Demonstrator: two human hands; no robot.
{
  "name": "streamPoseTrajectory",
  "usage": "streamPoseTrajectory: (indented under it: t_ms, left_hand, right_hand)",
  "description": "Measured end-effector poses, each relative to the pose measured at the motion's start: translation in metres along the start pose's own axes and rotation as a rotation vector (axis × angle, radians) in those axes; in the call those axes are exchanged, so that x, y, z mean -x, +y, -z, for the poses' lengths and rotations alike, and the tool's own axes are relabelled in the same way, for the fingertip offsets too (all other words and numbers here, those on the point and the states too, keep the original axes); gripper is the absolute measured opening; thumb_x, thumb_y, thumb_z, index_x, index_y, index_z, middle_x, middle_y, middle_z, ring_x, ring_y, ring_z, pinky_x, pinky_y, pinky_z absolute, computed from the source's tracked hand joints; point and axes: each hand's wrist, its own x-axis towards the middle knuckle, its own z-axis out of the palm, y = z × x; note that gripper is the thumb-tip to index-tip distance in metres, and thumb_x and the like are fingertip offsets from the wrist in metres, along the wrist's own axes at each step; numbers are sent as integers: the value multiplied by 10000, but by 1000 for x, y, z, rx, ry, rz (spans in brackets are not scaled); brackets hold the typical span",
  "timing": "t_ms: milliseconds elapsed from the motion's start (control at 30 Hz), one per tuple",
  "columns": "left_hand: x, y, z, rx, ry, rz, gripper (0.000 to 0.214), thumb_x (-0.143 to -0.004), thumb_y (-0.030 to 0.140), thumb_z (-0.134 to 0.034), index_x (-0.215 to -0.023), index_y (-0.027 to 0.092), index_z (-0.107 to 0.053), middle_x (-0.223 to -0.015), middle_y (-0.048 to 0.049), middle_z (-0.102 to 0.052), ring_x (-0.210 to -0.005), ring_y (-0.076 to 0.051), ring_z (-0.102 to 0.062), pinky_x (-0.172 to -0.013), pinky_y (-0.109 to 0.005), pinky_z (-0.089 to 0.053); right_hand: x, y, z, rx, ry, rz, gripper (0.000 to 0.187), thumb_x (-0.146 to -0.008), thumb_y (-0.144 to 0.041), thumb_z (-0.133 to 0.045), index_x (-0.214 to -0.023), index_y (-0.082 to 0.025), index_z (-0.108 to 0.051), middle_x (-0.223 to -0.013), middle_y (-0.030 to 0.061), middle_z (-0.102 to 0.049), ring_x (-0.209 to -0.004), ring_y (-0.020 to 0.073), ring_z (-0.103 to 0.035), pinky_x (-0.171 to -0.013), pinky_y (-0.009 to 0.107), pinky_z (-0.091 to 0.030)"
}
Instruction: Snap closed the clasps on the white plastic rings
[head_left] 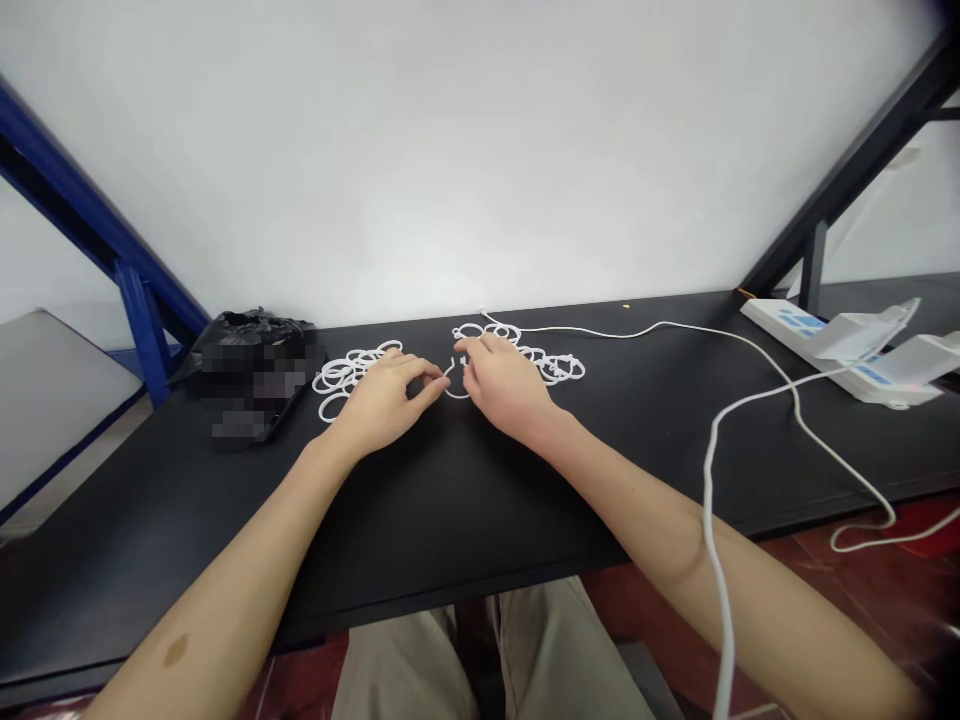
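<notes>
A thin white ring, with a gap at its top, sits between my two hands just above or on the black table. My left hand pinches its left side between thumb and fingertips. From the other side, my right hand has its thumb and fingers curled closed at the ring's right end, beside a small white tip. Left of my left hand lies a loose pile of white rings. Behind and to the right of my right hand is another group of white rings, partly covered by the hand.
A black plastic bag, partly blurred out, stands at the left. White cables cross the table and my right forearm. At the right is a white device with raised flaps. A white wall closes off the back.
</notes>
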Motion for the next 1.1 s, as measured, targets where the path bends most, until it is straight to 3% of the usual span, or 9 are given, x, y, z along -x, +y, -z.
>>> streamPoseTrajectory:
  t_ms: [133,233,433,600,800,967,1100]
  left_hand:
    - [0,0,-1,3,-3,10,230,-935,389,-506,-880,223,-656,-862,-31,-707,-845,-220,-562,-839,-369,-438]
    - [-1,-4,0,-23,16,27,216,-953,322,-449,-913,215,-633,-811,-40,-666,-815,-220,-551,-757,-342,-429]
    - [-2,-9,2,-61,-1,-23,258,-933,198,-373,-726,216,-526,-652,-25,-538,-720,-215,-479,-651,-323,-373]
    - [-1,-3,4,-35,1,0,280,-957,270,-376,-805,210,-603,-696,-23,-584,-737,-206,-504,-683,-324,-399]
    - [2,3,6,65,-33,58,375,-870,226,-465,-1209,187,-620,-987,-47,-670,-880,-204,-600,-803,-341,-462]
    - [3,3,6,81,-4,34,411,-910,428,-518,-1221,179,-617,-1025,-60,-674,-889,-211,-610,-823,-358,-478]
    - [3,0,5,81,-23,21,402,-898,474,-563,-1196,211,-626,-981,-40,-674,-856,-200,-600,-792,-346,-472]
  right_hand:
    - [3,-9,-2,-167,24,-63,306,-915,-161,-474,-1190,-169,-608,-1124,104,-635,-950,210,-613,-786,322,-464]
    - [5,-15,-5,-369,4,-79,262,-909,-237,-521,-1153,-182,-596,-981,55,-662,-839,175,-615,-768,302,-460]
    - [8,-19,-8,-666,-54,17,176,-956,-338,-489,-1049,-208,-563,-871,7,-669,-785,144,-612,-741,275,-451]
    - [6,-17,-6,-721,-34,-12,143,-972,-323,-484,-972,-208,-570,-829,-3,-666,-730,131,-607,-726,265,-445]
    - [1,-11,-11,-684,45,-72,140,-973,-287,-477,-917,-207,-578,-870,4,-664,-730,132,-598,-710,268,-441]
    - [-1,-9,-14,-698,68,-83,138,-969,-248,-464,-934,-218,-594,-936,6,-682,-782,135,-610,-753,275,-456]
    - [-1,-9,-13,-685,57,-77,138,-963,-242,-474,-905,-213,-596,-891,1,-680,-781,137,-606,-742,271,-453]
